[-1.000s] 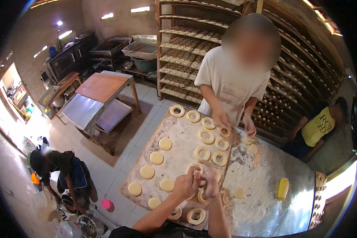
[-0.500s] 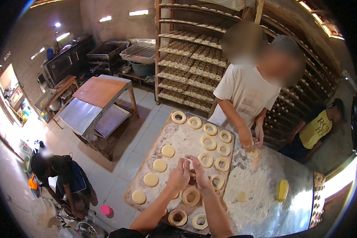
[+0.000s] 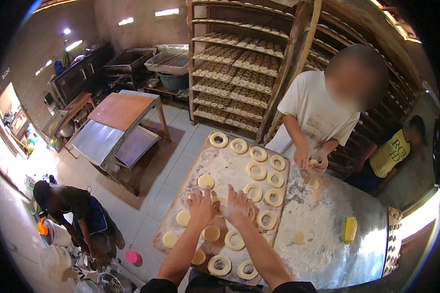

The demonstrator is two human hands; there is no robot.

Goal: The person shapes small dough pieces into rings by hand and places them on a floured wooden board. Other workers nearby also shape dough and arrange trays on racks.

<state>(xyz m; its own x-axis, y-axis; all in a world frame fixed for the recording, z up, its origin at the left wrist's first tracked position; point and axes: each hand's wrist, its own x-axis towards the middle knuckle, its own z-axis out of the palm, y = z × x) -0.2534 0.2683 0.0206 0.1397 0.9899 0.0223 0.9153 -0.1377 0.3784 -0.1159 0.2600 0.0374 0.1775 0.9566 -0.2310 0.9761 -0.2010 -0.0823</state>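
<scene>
My left hand (image 3: 201, 207) is over the wooden board (image 3: 225, 171), its fingers apart, just below a flat dough disc (image 3: 206, 182). Beside it, my right hand (image 3: 237, 207) is open too, with its fingers spread. A piece of dough (image 3: 219, 200) shows between the two hands, partly covered, so I cannot tell whether it is a disc or a ring. Round dough discs (image 3: 170, 240) lie along the board's left side. Dough rings (image 3: 256, 171) fill the right side, and another ring (image 3: 234, 240) lies below my right hand.
A floured metal table (image 3: 322, 244) carries the board, a yellow packet (image 3: 349, 230) and a small dough disc (image 3: 299, 238). Across it, a person in a white shirt (image 3: 318, 115) handles dough. Another person crouches by buckets (image 3: 58, 261) at left. Shelves (image 3: 237, 85) hold many dough rings.
My hands have parted and come down to the board, moving slightly left; they were held close together around a piece of dough. The person across has shifted a little right.
</scene>
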